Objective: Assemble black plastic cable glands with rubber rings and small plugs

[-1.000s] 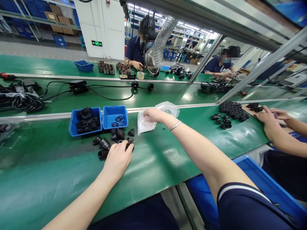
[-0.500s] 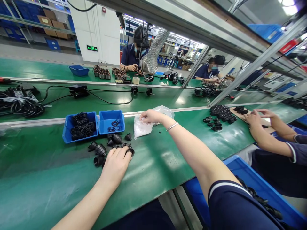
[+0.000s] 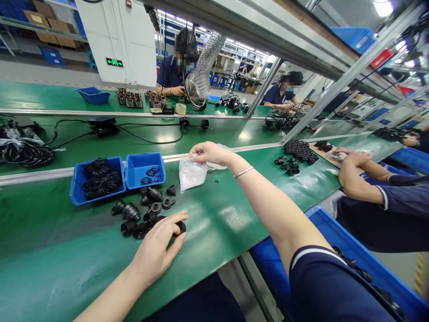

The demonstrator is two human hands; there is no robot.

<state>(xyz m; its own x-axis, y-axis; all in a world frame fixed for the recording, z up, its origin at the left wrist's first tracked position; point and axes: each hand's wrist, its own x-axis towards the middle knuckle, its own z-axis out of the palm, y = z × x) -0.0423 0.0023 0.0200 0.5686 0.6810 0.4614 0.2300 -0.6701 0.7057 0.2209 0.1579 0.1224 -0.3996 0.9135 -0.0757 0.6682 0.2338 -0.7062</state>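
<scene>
A black rubber ring point(image 3: 181, 227) lies on the green bench mat point(image 3: 67, 273) at my left hand's fingertips. On my left hand point(image 3: 156, 247), the fingers stand apart, and I can't tell if they grip it. My right hand point(image 3: 208, 153) pinches its fingers together on a clear plastic bag point(image 3: 191, 175). Loose black fittings point(image 3: 130, 228) lie beside two blue bins point(image 3: 97, 197).
</scene>
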